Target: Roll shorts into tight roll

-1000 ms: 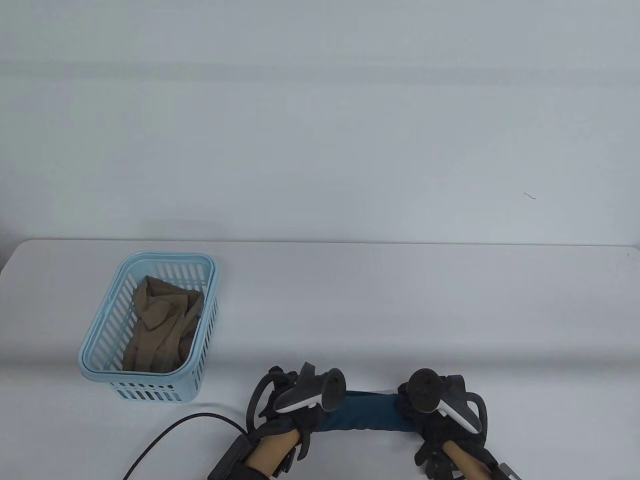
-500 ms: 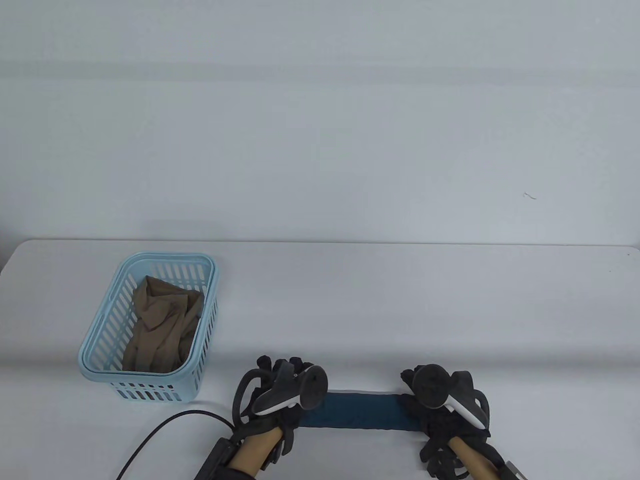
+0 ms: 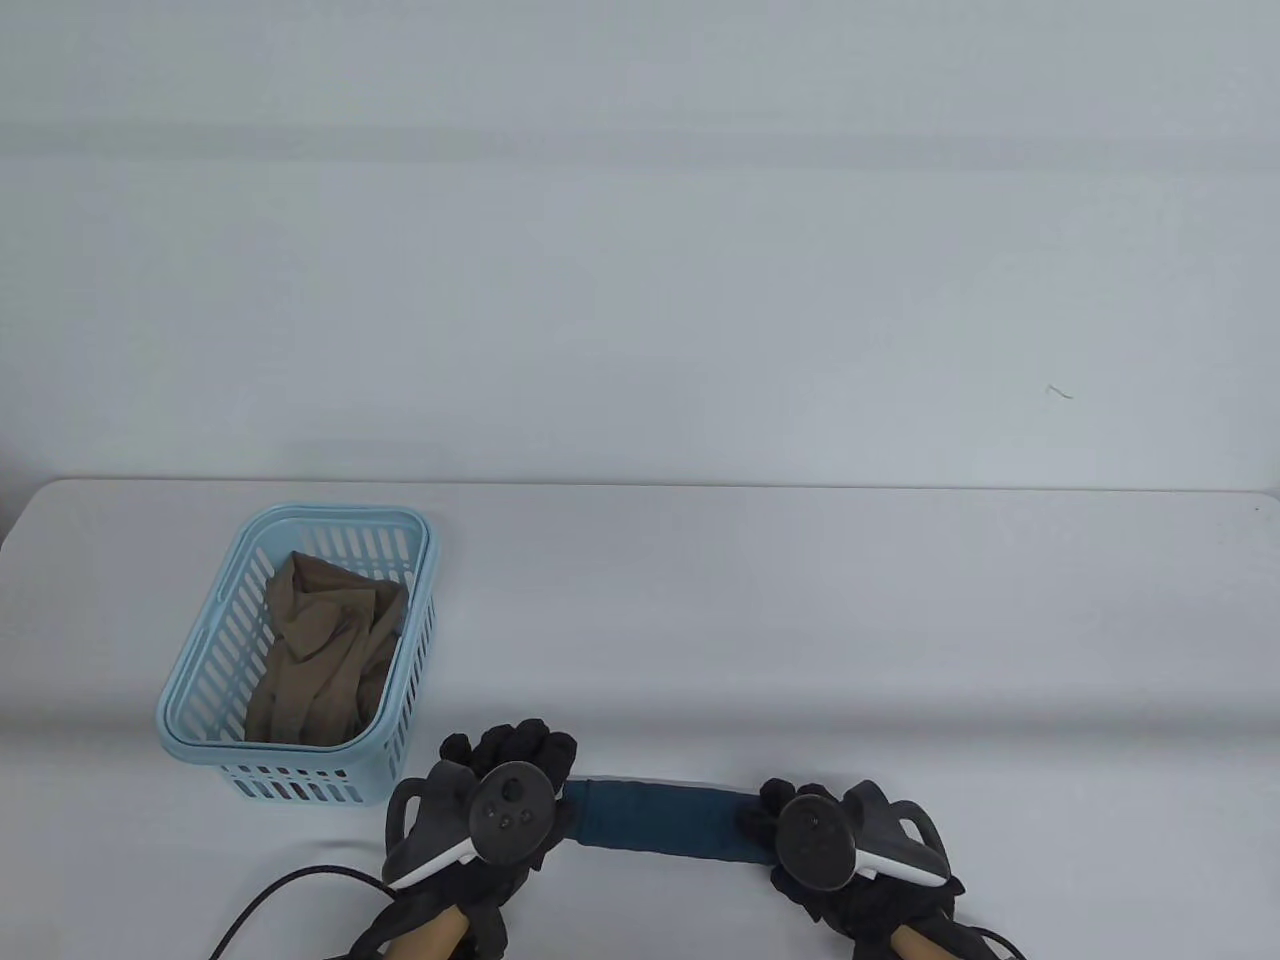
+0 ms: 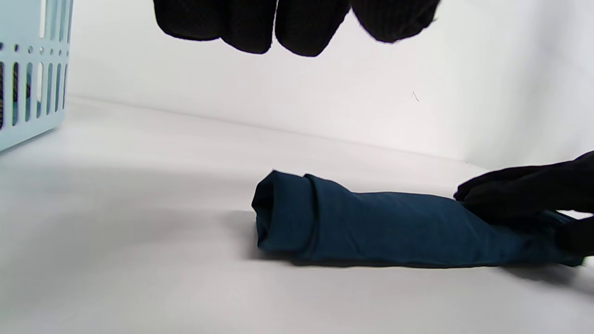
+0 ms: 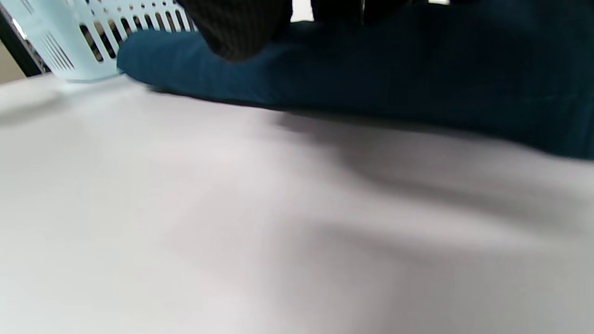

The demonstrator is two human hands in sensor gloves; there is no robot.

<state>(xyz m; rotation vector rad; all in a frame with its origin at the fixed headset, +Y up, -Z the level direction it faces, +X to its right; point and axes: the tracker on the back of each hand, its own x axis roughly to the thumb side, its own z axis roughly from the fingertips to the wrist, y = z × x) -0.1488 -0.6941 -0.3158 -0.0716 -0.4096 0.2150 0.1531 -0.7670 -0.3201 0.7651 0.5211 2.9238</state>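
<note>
The dark teal shorts [image 3: 660,820] lie as a roll on the white table near its front edge. The left wrist view shows the rolled shorts [image 4: 371,227] flat on the table with their left end free. My left hand [image 3: 505,752] hovers just left of that end, its fingers [image 4: 297,23] relaxed and apart from the cloth. My right hand [image 3: 775,815] grips the roll's right end, fingers over the top [image 4: 519,195] and the thumb in front. Seen from the right wrist, my fingers [image 5: 241,28] press into the teal roll [image 5: 417,69].
A light blue slotted basket [image 3: 300,785] stands to the left of my left hand, with a tan garment [image 3: 320,650] in it. Its corner [image 5: 69,41] shows behind the roll. A black cable [image 3: 300,873] curves across the table front left.
My left hand has let go of the roll's left end and moved left, toward the basket. My right hand slid slightly left and nearer with the roll, which now lies a little slanted.
</note>
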